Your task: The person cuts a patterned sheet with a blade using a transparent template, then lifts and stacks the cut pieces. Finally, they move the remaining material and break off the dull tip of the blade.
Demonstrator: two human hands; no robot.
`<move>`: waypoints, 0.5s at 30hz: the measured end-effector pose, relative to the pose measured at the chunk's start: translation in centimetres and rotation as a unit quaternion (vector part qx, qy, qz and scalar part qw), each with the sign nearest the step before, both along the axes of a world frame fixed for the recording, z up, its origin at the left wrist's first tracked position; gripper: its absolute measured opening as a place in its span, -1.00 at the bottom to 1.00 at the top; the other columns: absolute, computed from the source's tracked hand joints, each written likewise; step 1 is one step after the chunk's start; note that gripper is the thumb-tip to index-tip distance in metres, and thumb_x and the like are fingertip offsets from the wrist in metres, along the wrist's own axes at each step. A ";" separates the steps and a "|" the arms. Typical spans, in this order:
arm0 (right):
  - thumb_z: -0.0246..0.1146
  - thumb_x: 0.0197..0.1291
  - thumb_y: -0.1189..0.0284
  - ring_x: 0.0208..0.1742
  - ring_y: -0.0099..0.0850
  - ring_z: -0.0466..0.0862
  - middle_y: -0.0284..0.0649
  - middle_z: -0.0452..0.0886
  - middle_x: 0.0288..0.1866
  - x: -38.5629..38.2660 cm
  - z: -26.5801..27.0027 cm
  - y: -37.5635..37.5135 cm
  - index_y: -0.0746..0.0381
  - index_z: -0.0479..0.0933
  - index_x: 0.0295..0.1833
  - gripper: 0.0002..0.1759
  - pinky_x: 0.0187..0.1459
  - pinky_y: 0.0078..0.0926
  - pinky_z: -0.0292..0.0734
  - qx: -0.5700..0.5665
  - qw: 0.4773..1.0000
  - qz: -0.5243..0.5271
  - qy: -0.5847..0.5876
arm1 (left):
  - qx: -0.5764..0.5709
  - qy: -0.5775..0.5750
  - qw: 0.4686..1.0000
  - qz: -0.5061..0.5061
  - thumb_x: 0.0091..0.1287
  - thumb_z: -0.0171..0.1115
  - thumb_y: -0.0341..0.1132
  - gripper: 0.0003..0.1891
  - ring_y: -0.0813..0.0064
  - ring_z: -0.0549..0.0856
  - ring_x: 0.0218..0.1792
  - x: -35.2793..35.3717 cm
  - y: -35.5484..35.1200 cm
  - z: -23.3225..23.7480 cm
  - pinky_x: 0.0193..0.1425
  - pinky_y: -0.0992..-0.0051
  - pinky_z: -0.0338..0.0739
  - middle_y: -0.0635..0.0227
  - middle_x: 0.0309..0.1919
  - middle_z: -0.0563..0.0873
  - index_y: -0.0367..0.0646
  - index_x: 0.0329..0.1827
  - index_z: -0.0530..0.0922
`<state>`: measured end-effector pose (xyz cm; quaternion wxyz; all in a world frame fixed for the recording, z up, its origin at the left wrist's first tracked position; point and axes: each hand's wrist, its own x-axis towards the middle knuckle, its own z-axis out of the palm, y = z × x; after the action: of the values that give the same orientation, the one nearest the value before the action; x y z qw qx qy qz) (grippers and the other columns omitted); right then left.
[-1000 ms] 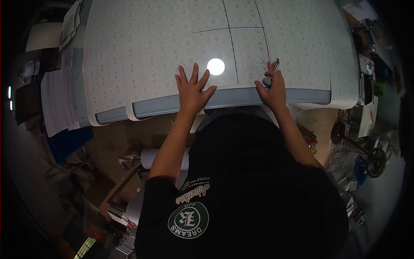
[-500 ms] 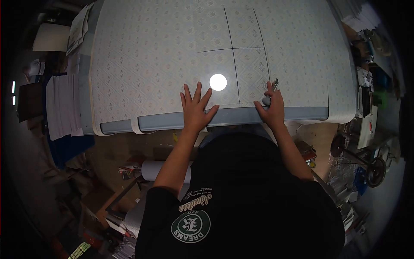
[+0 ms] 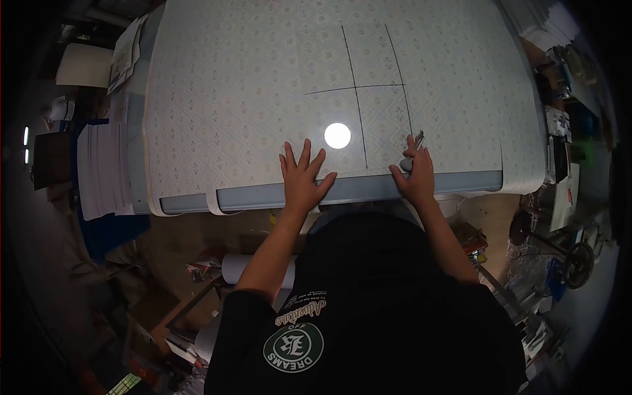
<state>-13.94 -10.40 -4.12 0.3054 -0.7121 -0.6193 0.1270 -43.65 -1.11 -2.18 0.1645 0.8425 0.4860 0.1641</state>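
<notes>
My left hand (image 3: 303, 182) lies with spread fingers on the patterned sheet (image 3: 230, 112) at the table's near edge. To its upper right is a bright round spot (image 3: 337, 135). My right hand (image 3: 419, 174) rests near the same edge, thumb apart, its fingers round a small grey and metallic tool (image 3: 406, 164) whose tip points up and away. Dark straight lines (image 3: 355, 87) cross on the sheet, one of them running down close to my right hand. The grey edge strip (image 3: 362, 188) of the table passes beneath both palms.
A tall stack of paper (image 3: 105, 171) stands at the left. White rolls (image 3: 257, 271) lie below the table. On the right are a shelf with papers (image 3: 558, 131) and a dark round wheel on a stand (image 3: 578, 265).
The whole view has shifted, so the table and both hands appear slightly lower. Both hands keep nearly the same pose and place on the sheet.
</notes>
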 end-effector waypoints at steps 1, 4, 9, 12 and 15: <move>0.45 0.20 0.22 0.50 0.08 0.42 0.06 0.36 0.57 0.0 -0.1 0.0 0.26 0.42 0.06 -0.51 0.55 0.10 0.13 0.001 1.000 -0.001 0.000 | 0.000 0.000 1.000 -0.001 0.23 0.45 0.05 -0.39 -0.38 -0.01 0.62 0.0 0.0 0.0 0.57 -0.37 -0.15 0.13 0.61 0.30 0.01 0.32 0.65; 0.44 0.21 0.22 0.50 0.06 0.41 0.05 0.35 0.58 0.0 0.0 0.0 0.26 0.42 0.08 -0.50 0.56 0.09 0.12 -0.002 1.000 0.000 0.005 | -0.002 -0.002 1.000 -0.003 0.23 0.45 0.05 -0.40 -0.39 -0.01 0.62 0.0 0.0 0.2 0.56 -0.38 -0.15 0.13 0.60 0.31 0.01 0.31 0.65; 0.43 0.20 0.22 0.53 0.04 0.39 0.02 0.33 0.60 -0.1 0.4 0.0 0.27 0.42 0.10 -0.49 0.56 0.07 0.10 -0.030 0.999 -0.004 0.033 | -0.001 0.001 1.000 -0.001 0.23 0.45 0.05 -0.40 -0.39 0.00 0.62 0.0 0.0 0.1 0.55 -0.40 -0.13 0.12 0.60 0.32 0.01 0.31 0.66; 0.43 0.21 0.22 0.53 0.05 0.38 0.02 0.33 0.60 -0.1 0.6 0.0 0.27 0.42 0.10 -0.49 0.57 0.06 0.08 -0.036 0.999 -0.003 0.030 | 0.000 0.000 1.000 -0.001 0.23 0.45 0.06 -0.40 -0.39 0.01 0.61 0.0 0.1 0.1 0.55 -0.40 -0.12 0.12 0.59 0.32 0.02 0.31 0.66; 0.43 0.21 0.22 0.53 0.06 0.37 0.01 0.32 0.61 0.0 0.4 0.0 0.27 0.42 0.10 -0.50 0.58 0.06 0.07 -0.031 0.999 -0.001 0.018 | 0.001 0.001 1.000 -0.001 0.22 0.45 0.06 -0.40 -0.39 0.01 0.61 0.0 0.0 0.0 0.55 -0.40 -0.12 0.12 0.59 0.33 0.02 0.31 0.66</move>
<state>-13.96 -10.37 -3.76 0.2942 -0.7192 -0.6091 0.1583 -43.67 -1.08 -2.15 0.1636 0.8434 0.4848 0.1638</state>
